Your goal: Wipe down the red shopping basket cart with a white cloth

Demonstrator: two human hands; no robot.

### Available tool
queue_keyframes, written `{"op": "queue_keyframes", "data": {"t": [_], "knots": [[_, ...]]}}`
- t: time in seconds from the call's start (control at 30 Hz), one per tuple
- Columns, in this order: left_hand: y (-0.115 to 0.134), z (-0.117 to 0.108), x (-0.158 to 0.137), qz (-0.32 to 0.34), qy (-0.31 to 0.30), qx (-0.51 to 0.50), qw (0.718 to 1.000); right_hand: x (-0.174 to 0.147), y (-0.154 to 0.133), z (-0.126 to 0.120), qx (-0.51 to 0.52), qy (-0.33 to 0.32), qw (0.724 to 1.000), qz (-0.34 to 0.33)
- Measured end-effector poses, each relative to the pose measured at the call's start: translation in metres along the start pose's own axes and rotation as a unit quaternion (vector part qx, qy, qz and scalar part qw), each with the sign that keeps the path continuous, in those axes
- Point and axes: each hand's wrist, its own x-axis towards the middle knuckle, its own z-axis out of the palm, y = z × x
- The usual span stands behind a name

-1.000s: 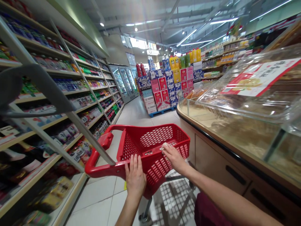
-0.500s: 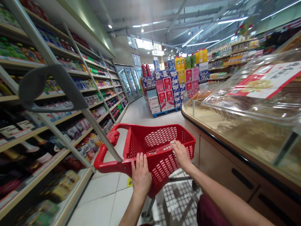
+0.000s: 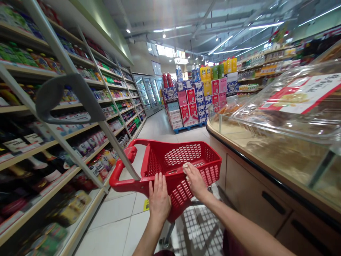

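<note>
A red plastic shopping cart (image 3: 181, 177) with perforated basket walls stands side-on before me, its handle toward the left. My left hand (image 3: 160, 197) lies against the near side wall, fingers stretched over the rim by the handle end. Along that same rim my right hand (image 3: 195, 181) is closed on a small crumpled white wipe (image 3: 185, 166), of which only a bit shows at the fingertips. A grey pole (image 3: 112, 137) with a dark grey loop grip (image 3: 69, 99) rises from the cart's handle end. Nothing shows inside the visible part of the basket.
Drink shelves (image 3: 87, 124) run along the left. To the right is a counter (image 3: 247, 170) with glass sides and clear plastic food boxes (image 3: 290, 103). Ahead stand stacked cartons (image 3: 190, 103) on a blue pallet (image 3: 188, 128), with glass-door fridges (image 3: 150, 92) behind. Pale tiles cover the floor.
My right hand has slid left along the near rim with the white wipe, toward my left hand. My left hand stays in place. The view has shifted slightly.
</note>
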Motion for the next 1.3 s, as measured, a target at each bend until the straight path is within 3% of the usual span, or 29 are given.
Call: {"op": "queue_keyframes", "data": {"t": [0.1, 0.17, 0.23, 0.3, 0.37, 0.47, 0.57, 0.63, 0.7, 0.87, 0.97, 1.03, 1.1, 1.23, 1.3], "knots": [[0.002, 0.0, 0.0, 0.028, 0.006, -0.016, 0.999, 0.004, -0.028, 0.004, 0.044, -0.034, 0.992, -0.111], [-0.009, -0.008, 0.002, 0.041, 0.035, -0.025, 0.998, 0.003, -0.025, 0.004, 0.043, -0.043, 0.992, -0.113], [-0.033, -0.021, 0.005, -0.009, 0.105, -0.019, 0.994, 0.0, -0.008, 0.002, 0.023, -0.04, 0.998, -0.046], [-0.062, -0.033, 0.008, -0.111, 0.162, 0.007, 0.98, 0.003, 0.006, -0.002, 0.014, -0.037, 0.999, 0.009], [-0.089, -0.039, 0.009, -0.166, 0.142, 0.032, 0.975, 0.022, -0.003, -0.007, 0.031, -0.031, 0.999, -0.025], [-0.109, -0.039, 0.008, -0.125, 0.049, 0.049, 0.99, 0.085, -0.071, -0.026, 0.058, 0.025, 0.982, -0.18], [-0.11, -0.035, 0.007, -0.108, 0.035, 0.054, 0.992, 0.159, -0.152, -0.053, 0.048, 0.103, 0.944, -0.309], [-0.107, -0.035, 0.005, -0.107, 0.038, 0.05, 0.992, 0.187, -0.18, -0.06, 0.027, 0.118, 0.923, -0.365], [-0.105, -0.036, 0.004, -0.107, 0.034, 0.042, 0.993, 0.185, -0.18, -0.051, 0.003, 0.095, 0.902, -0.422], [-0.106, -0.039, 0.002, -0.107, 0.03, 0.024, 0.994, 0.137, -0.138, -0.018, -0.036, -0.023, 0.825, -0.563], [-0.105, -0.04, 0.002, -0.112, 0.039, 0.016, 0.993, 0.158, -0.15, -0.033, -0.041, -0.009, 0.846, -0.531], [-0.103, -0.041, 0.002, -0.115, 0.04, 0.014, 0.992, 0.182, -0.164, -0.048, -0.038, 0.051, 0.876, -0.479], [-0.102, -0.041, 0.002, -0.115, 0.036, 0.012, 0.993, 0.192, -0.17, -0.054, -0.039, 0.087, 0.888, -0.451], [-0.1, -0.041, 0.001, -0.116, 0.032, 0.011, 0.993, 0.168, -0.154, -0.042, -0.055, 0.055, 0.842, -0.534], [-0.098, -0.042, 0.0, -0.119, 0.033, 0.01, 0.992, 0.164, -0.153, -0.042, -0.06, 0.048, 0.842, -0.535]]}}
